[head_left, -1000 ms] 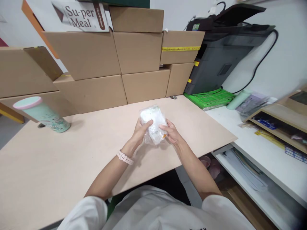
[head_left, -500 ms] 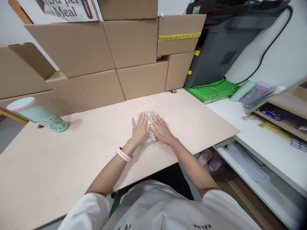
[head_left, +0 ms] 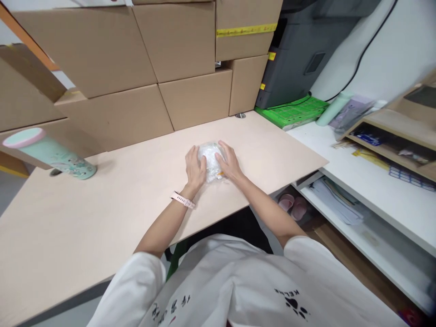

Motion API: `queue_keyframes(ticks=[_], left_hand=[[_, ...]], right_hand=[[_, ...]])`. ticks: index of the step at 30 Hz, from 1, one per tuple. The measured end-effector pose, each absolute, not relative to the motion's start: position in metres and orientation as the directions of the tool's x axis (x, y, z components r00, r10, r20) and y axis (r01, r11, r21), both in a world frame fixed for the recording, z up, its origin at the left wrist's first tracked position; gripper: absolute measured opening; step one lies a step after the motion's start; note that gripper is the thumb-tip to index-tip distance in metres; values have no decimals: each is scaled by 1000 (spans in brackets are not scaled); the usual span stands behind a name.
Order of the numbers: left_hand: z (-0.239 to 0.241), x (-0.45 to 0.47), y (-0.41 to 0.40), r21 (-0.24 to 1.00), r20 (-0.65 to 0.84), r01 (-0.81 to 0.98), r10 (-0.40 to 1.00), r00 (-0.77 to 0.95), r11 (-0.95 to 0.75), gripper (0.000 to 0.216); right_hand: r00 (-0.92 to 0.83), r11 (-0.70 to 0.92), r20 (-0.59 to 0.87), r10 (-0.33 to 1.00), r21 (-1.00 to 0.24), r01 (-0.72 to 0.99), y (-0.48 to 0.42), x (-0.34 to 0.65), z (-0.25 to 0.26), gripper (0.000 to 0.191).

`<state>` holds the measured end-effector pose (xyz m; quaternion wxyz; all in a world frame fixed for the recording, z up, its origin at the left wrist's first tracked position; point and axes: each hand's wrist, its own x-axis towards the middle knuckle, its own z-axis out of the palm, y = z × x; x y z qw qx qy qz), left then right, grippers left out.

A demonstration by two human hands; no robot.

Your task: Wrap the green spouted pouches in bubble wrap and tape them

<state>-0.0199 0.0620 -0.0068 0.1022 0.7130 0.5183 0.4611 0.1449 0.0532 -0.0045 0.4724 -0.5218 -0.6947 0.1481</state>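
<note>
A crinkled, see-through plastic package [head_left: 211, 160] lies on the pale wooden desk [head_left: 143, 181] in the head view, with a small orange patch near its lower right corner. What is inside the plastic cannot be made out. My left hand [head_left: 195, 169] holds its left side, thumb on top and fingers curled round the edge. On the opposite side, my right hand [head_left: 230, 163] grips the package in the same way, its thumb resting on the upper surface. A pale pink band sits on my left wrist.
Stacked cardboard boxes [head_left: 119, 118] line the back of the desk. A mint-green tumbler [head_left: 57, 156] stands at the left. To the right are a dark grey machine [head_left: 296, 59], a green crate-like base [head_left: 293, 113] and a white side table [head_left: 344, 168] with a wooden organizer [head_left: 391, 131].
Both hands have gone from lying flat over the package to gripping its two sides, exposing more of its top. The camera view has tilted down slightly.
</note>
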Motion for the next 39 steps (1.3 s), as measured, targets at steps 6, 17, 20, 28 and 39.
queue_keyframes(ticks=[6,17,20,28,39], left_hand=[[5,-23,55,777,420,591,877,-232,-216,30],[7,-17,52,846,260,513,952,-160,-145,35],[8,-20,56,890,189,442,972,-141,-109,32],[37,-66,94,974,-29,222,997,-69,44,43],[33,-93,107,946,113,313,991,-66,-87,31]], right_hand=[[333,164,294,896,-916,367,62,156,-16,64],[258,192,178,950,-981,-32,66,155,-17,52],[186,253,215,959,-944,-212,60,159,-4,58],[113,491,515,850,-852,184,83,188,120,28],[240,462,766,596,-573,677,72,234,118,25]])
